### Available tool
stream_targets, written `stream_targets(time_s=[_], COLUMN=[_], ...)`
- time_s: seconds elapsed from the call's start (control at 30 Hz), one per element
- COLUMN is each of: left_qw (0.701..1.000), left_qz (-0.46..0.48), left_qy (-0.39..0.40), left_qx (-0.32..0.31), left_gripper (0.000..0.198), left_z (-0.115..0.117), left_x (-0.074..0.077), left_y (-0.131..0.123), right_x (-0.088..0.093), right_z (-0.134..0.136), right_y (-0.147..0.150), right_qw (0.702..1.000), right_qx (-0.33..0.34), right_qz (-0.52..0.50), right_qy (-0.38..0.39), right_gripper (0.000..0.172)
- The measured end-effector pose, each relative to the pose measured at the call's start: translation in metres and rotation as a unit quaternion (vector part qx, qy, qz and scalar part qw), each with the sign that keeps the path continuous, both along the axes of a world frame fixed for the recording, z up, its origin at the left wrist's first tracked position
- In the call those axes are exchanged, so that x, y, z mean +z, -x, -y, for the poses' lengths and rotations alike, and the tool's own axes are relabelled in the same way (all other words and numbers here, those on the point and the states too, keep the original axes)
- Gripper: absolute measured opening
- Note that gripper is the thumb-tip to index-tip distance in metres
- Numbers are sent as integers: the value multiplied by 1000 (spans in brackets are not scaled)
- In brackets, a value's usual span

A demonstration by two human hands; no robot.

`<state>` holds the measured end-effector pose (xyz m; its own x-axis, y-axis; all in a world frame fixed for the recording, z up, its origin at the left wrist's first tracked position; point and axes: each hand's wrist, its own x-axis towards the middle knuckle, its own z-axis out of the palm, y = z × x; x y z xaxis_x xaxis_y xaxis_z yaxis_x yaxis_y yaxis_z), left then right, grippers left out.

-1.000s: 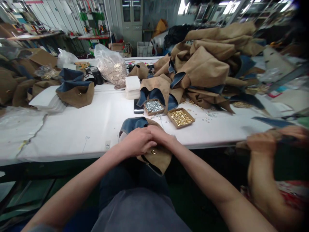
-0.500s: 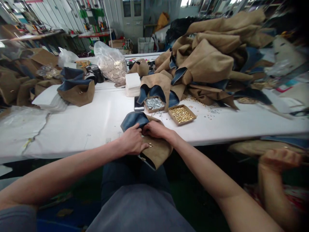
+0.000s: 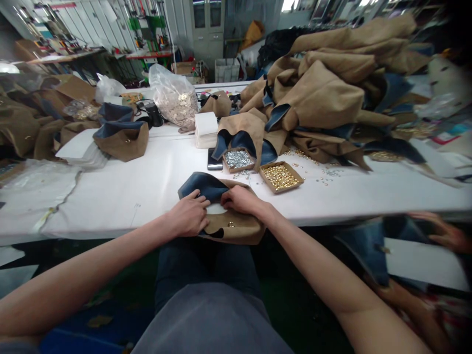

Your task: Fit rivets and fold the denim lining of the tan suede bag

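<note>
A brown bag piece with a smooth blue lining lies at the table's front edge, partly overhanging it. A small gold-coloured metal fitting sits on its brown face. My left hand grips the left side of the bag piece, fingers bent over the blue lining. On the far side of its opening, my right hand pinches the edge, with the fingertips partly hidden. A white patch shows between the hands; I cannot tell whether it is tabletop or an insert. Just beyond are a box of gold-coloured studs and a box of silver-coloured pieces.
A big pile of brown, blue-lined pieces covers the back right. Farther left stand a white stack, a plastic bag of small parts and another brown bag piece. At right, a co-worker's hand is beside a lined piece and white sheet.
My left hand has shifted left and the bag piece's opening is wider, its brown front folded lower. The co-worker's piece at right has turned, showing blue lining and a white sheet.
</note>
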<state>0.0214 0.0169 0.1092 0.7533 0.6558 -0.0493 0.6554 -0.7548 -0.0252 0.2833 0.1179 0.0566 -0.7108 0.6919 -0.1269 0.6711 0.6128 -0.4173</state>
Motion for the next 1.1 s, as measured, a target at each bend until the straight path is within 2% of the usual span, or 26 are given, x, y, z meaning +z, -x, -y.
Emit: stream_targets(time_s=[0.1,0.27,0.4,0.6,0.73,0.93,1.1], left_qw=[1000,998,999,996,998,1000,998], left_qz=[13,13,7,69,21,2,-13], left_qy=[-6,-10,6,48,52,0,-52], left_qx=[-4,-59,-35,-26,-22,-21,-29], left_gripper=[37,30,35,41,47,47,49], left_z=[11,23,19,18,19,29,43], left_x=[1,-3,-12,-16,-15,-19,-31], left_y=[-1,1,12,27,25,29,27], right_x=[1,3,13,23,19,0,-5], right_z=[2,4,8,27,34,32,36], right_y=[1,9,19,36,52,55,57], right_qw=[1000,999,996,995,998,999,999], right_qx=[-13,-30,-49,-21,21,-14,-21], right_qz=[1,24,70,84,46,-11,4], right_qy=[-15,0,0,-56,-21,46,36], right_gripper=[16,15,12,19,26,26,29])
